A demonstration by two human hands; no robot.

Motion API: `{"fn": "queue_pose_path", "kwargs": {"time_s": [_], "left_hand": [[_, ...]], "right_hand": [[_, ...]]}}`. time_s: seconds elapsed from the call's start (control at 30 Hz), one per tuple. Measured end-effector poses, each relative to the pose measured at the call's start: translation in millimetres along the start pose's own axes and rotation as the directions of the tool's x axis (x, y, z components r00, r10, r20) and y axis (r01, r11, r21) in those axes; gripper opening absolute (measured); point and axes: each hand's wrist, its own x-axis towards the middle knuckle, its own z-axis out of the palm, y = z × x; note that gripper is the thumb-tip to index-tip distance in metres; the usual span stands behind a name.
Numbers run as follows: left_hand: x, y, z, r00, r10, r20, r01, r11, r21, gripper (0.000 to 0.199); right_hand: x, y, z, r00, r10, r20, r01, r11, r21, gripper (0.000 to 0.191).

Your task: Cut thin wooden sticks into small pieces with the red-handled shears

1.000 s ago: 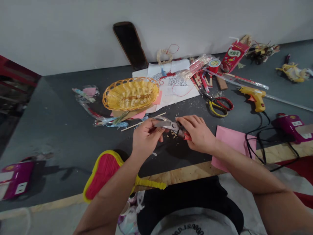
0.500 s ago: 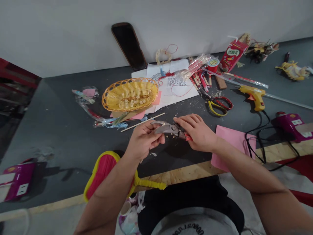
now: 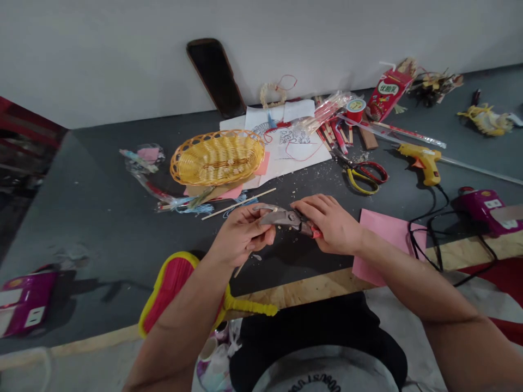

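Note:
My right hand (image 3: 333,223) is wrapped round the red handles of a pair of pruning shears (image 3: 288,219), whose blades point left and stand a little apart. A small pale bit shows between the blades. My left hand (image 3: 247,231) is closed in a pinch at the blade tips, on a thin wooden stick (image 3: 242,267) whose lower end sticks out below the palm; the rest is covered by the fingers. Another thin stick (image 3: 239,204) lies on the table just beyond my left hand. Tiny pale cuttings are scattered under the shears.
Behind my hands stands a yellow woven basket (image 3: 190,158) with small bits inside. Scissors (image 3: 363,177), a yellow glue gun (image 3: 425,160) with its cord, and pink paper (image 3: 379,234) lie rightward. A red-and-yellow fan-shaped thing (image 3: 169,288) lies under my left forearm. A phone (image 3: 216,76) leans on the wall.
The stick's lower end now shows below my left hand, where it was barely visible before. The shears have shifted very slightly right and down. Both hands keep their grip.

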Motion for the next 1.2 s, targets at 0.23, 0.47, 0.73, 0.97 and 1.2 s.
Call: {"fn": "queue_pose_path", "kwargs": {"time_s": [0.23,0.47,0.73,0.97,1.2], "left_hand": [[3.5,-10.2,1.0,0.929,0.282,-0.239,-0.172,0.902,0.396,0.02],[-2.1,-17.3,0.7,0.827,0.518,-0.217,-0.259,0.695,0.671,0.013],[2.3,-12.6,-4.1,0.954,0.186,-0.235,-0.137,0.968,0.212,0.018],[0.7,-9.2,0.7,0.964,0.144,-0.225,-0.108,0.98,0.168,0.023],[2.6,-14.0,-1.1,0.941,0.245,-0.234,-0.168,0.937,0.307,0.018]], "right_hand": [[2.2,-5.7,-0.7,0.992,0.126,-0.016,-0.126,0.99,-0.057,0.065],[1.5,-1.5,2.3,0.998,0.064,-0.029,-0.067,0.994,-0.082,0.074],[0.9,3.6,1.0,0.999,-0.012,-0.032,0.012,1.0,-0.02,0.07],[1.0,3.8,5.7,0.999,-0.005,-0.041,0.006,0.999,0.032,0.063],[1.4,-5.4,2.3,0.995,0.1,0.014,-0.1,0.995,-0.006,0.064]]}}
